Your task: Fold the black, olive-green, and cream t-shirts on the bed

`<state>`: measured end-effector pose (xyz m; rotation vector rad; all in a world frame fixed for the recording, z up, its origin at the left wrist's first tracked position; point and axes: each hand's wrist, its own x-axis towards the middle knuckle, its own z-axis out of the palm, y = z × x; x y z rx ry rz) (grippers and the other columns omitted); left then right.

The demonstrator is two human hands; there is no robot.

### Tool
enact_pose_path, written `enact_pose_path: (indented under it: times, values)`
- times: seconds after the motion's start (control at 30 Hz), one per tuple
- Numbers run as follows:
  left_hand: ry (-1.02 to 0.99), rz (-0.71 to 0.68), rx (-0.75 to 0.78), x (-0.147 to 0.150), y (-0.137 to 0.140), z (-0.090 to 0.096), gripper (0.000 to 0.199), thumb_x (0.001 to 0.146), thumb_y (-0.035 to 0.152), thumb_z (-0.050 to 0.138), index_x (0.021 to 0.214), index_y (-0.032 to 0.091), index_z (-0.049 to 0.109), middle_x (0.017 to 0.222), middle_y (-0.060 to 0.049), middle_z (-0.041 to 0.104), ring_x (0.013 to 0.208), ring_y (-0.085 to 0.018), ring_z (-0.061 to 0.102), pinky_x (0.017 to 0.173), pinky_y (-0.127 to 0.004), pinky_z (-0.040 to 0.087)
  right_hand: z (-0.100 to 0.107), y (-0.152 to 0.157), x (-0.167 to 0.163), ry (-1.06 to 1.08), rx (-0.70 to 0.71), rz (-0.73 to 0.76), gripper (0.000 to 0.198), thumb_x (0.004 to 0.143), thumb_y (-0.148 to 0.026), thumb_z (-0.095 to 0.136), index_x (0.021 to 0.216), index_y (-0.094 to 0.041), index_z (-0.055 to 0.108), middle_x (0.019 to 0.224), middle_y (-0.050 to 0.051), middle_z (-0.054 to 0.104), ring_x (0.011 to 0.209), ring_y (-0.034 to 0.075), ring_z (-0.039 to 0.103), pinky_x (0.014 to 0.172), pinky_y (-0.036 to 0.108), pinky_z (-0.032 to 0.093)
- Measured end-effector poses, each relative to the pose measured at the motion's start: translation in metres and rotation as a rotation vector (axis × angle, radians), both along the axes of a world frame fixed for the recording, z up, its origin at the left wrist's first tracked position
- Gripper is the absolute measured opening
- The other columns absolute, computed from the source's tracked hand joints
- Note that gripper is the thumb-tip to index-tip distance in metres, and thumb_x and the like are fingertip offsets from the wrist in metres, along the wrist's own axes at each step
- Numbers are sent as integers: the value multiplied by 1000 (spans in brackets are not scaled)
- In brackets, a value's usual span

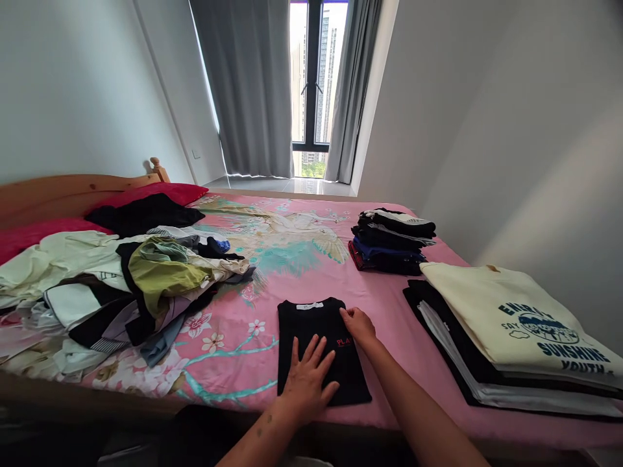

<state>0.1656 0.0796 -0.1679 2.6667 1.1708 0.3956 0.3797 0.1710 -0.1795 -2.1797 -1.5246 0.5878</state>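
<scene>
Two bare hands rest on a folded black T-shirt (321, 347) at the near edge of the pink floral bedsheet (389, 311). Left hand (306, 379): flat, fingers spread, pressing the shirt's lower half. Right hand (359, 324): fingers together, laid on the shirt's right edge. Right of it, a stack of folded shirts (511, 337), cream one on top. Left, a heap of unfolded clothes (121, 285). Farther back, a smaller dark folded pile (392, 240), then grey curtains (253, 84).
</scene>
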Motion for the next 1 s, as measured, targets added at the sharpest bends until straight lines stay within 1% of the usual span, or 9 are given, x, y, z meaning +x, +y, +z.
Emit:
enact_pose_path:
  times: [0.23,0.33,0.43,0.53,0.63,0.7,0.8,0.87,1.0]
  values:
    - [-7,-7,-41,3,-6,-16,74,80,42,56,144,33,20,154,-6,14,139,-32,14,107,-66,1,4,11,0,-25,65,-59,38,90,-44,31,94,-18,59,99,10,64,89,21,61,72,30,45]
    - [-14,-8,-55,2,-3,-11,70,81,44,54,143,33,24,152,-5,20,139,-30,17,108,-64,4,8,-5,-14,-35,187,-59,44,93,-40,22,111,-16,53,118,12,56,107,20,54,88,31,42]
    - [-30,129,-29,-2,5,-7,59,87,42,44,142,30,28,151,-4,25,139,-27,19,110,-61,6,1,-29,-37,-90,320,131,41,92,-38,28,118,-18,52,129,9,51,124,19,41,105,33,28]
    - [-13,311,-13,-8,14,-10,58,87,41,44,142,26,31,151,-7,24,139,-29,19,109,-61,5,-11,-44,-55,-169,268,280,49,89,-40,39,132,-19,44,143,8,36,135,25,24,111,47,13]
    - [-1,329,-59,-12,18,-15,62,83,44,48,141,26,33,151,-8,24,139,-30,18,109,-61,5,-9,-48,-61,-163,153,233,58,86,-41,44,139,-19,35,149,8,26,137,27,17,109,55,9]
    - [-47,357,-90,-15,14,-18,60,83,42,49,139,26,35,151,-8,25,139,-29,19,109,-59,7,-1,-57,-59,-122,202,172,54,87,-40,42,137,-19,38,147,9,30,137,27,19,108,57,12]
    - [-225,439,-140,-28,-5,-23,55,82,37,50,135,23,42,149,-9,31,138,-27,21,111,-54,14,0,-101,-49,-8,455,161,42,90,-39,37,124,-19,52,137,9,44,131,25,31,107,51,24]
    - [-414,480,-177,-42,-22,-25,52,82,35,50,132,21,45,145,-9,36,136,-25,27,111,-48,21,-18,-149,-38,82,609,144,37,89,-41,41,110,-19,60,124,10,55,122,25,43,104,46,33]
    - [-745,557,-271,-67,-50,-23,44,80,33,53,122,21,53,128,-10,54,122,-23,47,106,-42,34,-70,-253,-8,244,515,-162,39,80,-50,48,96,-19,63,106,12,63,104,30,57,95,45,43]
